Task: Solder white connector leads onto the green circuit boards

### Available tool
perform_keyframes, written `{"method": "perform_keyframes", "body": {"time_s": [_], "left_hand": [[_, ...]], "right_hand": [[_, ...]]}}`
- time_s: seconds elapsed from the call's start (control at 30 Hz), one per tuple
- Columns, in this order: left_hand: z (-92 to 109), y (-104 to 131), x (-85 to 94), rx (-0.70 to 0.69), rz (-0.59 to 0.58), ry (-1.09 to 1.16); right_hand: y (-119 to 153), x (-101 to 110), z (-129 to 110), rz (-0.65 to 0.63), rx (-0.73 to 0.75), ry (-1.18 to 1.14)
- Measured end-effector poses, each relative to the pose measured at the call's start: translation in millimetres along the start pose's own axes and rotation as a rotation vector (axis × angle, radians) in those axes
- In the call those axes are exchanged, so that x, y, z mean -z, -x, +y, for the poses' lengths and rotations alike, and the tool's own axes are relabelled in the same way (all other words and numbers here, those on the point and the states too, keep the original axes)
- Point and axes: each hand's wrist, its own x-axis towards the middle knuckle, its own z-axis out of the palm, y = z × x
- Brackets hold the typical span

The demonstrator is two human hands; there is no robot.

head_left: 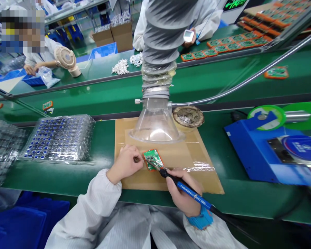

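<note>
A green circuit board [154, 159] with an orange edge lies on a brown cardboard sheet [197, 176] in front of me. My left hand [126, 162] is at the board's left edge, thumb and fingers pinched together on something too small to make out. My right hand [184, 192] is wrapped round a blue and black soldering iron [194, 194], held like a pen. The iron's metal tip reaches over the board's middle. Above the board hangs a clear funnel-shaped hood [157, 121] on a grey ribbed hose [162, 45].
Stacked clear trays [59, 138] stand at the left. A round pot [188, 118] sits behind the cardboard. On the right is a blue machine [259, 155] with green reels. Beyond the belt [114, 93], two people work near orange-edged boards [233, 45] and a fan [65, 58].
</note>
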Motion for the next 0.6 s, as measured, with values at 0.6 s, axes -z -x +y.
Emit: {"method": "perform_keyframes", "body": {"time_s": [0.6], "left_hand": [[2.5,-1.4,2.3,0.020,-0.025,-0.002]], "right_hand": [[-4.1,1.3,-4.6,0.011,0.001,-0.012]]}}
